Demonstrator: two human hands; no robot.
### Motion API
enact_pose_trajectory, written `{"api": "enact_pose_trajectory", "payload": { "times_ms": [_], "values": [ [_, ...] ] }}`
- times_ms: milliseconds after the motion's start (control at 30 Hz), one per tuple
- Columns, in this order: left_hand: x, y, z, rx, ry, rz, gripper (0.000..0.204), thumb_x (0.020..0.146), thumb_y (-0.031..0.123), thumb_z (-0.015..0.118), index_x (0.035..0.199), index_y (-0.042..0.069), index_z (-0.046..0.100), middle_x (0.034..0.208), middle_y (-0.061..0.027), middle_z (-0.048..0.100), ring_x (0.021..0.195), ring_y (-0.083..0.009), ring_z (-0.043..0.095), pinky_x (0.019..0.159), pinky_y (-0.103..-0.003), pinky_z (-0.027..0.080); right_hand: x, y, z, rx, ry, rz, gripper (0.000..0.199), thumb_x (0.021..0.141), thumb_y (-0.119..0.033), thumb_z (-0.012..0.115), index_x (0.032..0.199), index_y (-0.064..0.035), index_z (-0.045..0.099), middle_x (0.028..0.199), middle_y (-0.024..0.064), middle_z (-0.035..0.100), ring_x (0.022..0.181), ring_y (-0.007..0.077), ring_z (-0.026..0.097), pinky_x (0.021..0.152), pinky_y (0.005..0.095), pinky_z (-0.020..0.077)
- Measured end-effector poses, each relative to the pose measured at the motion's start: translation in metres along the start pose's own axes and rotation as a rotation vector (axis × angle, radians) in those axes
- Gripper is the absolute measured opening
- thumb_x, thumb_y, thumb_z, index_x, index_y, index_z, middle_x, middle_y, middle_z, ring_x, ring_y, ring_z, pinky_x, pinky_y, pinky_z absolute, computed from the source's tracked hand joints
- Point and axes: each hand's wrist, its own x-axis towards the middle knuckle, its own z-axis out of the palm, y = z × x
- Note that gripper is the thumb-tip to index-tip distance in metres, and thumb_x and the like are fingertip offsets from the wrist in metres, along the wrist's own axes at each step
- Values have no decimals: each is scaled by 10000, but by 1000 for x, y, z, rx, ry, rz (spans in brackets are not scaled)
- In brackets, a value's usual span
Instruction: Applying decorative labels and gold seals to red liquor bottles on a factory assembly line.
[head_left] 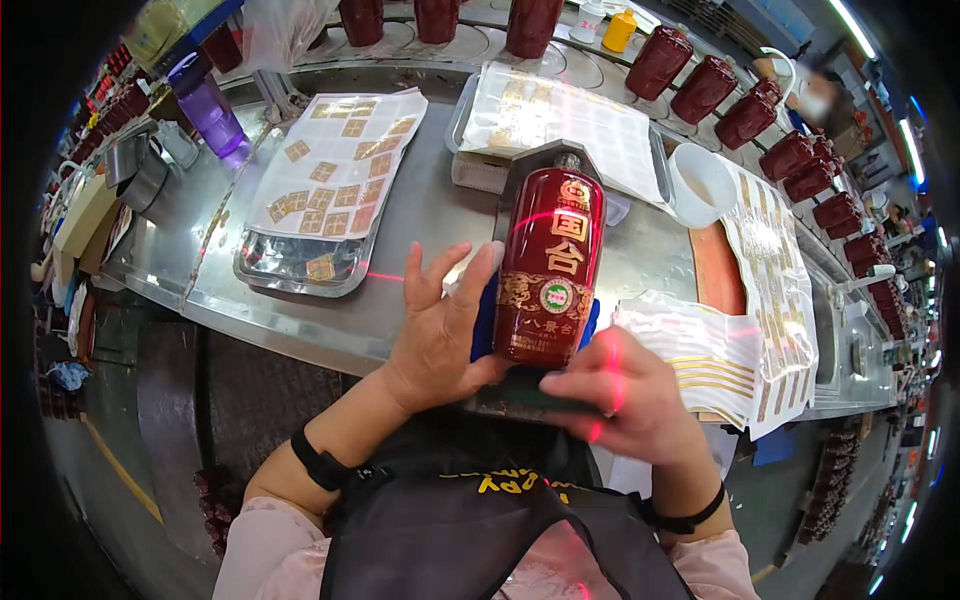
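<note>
Steel bench (420,215), label trays (300,262), perhaps cup (702,183)

Left hand (437,330) open, fingers spread; right hand (618,390) curled, fingers bent.

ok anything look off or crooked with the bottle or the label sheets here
Nothing looks spilled or broken. The red bottle lies in its jig, left hand flat beside it and right hand at its base. The label sheet in the steel tray has gaps and a few stickers lying askew.
</note>
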Motion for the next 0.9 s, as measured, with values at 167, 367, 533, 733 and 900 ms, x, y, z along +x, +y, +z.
{"api": "enact_pose_trajectory", "payload": {
  "times_ms": [167, 367, 533, 733, 900],
  "values": [
    [1, 0, -7, 70, -31, 29, 975, 689, 376, 776, 1447, -26, 311, 1305, -127, 546, 1314, -339, 371, 1124, -604, 65, 1, 0, 1, -273, 70, 33, 467, 592, 37, 746, 1038, -77, 668, 840, 80, 564, 768, 282, 554, 659, 367, 455],
    [2, -2, 0, 41, -96, -55, 993, 696, 468, 766, 1433, -38, 335, 1131, -146, 611, 1305, -355, 372, 1116, -618, 62, 1, -3, 5, -488, 148, 184, 447, 587, 15, 775, 1014, -67, 674, 854, 90, 566, 796, 256, 567, 681, 371, 475],
    [-2, -2, 2, 132, -136, -22, 1016, 696, 542, 746, 1418, -52, 347, 1041, -174, 618, 1299, -376, 360, 1108, -627, 70, 0, -4, 2, -387, 198, 212, 483, 581, 18, 784, 1039, -74, 661, 878, 89, 578, 801, 274, 576, 651, 361, 474],
    [5, 2, 3, 19, -102, -96, 1023, 678, 559, 753, 1394, -64, 372, 1021, -177, 613, 1282, -378, 374, 1105, -635, 83, -3, -1, 4, -218, 202, 177, 466, 596, 47, 750, 1040, -68, 670, 848, 94, 552, 741, 263, 547, 618, 368, 446],
    [10, 7, -7, 166, -102, -7, 993, 679, 555, 757, 1400, -28, 401, 1119, -146, 620, 1275, -344, 419, 1121, -618, 88, -5, -1, 6, -25, -18, -13, 436, 600, 54, 728, 1018, -57, 671, 854, 96, 557, 736, 257, 541, 617, 372, 444]
  ]
}}
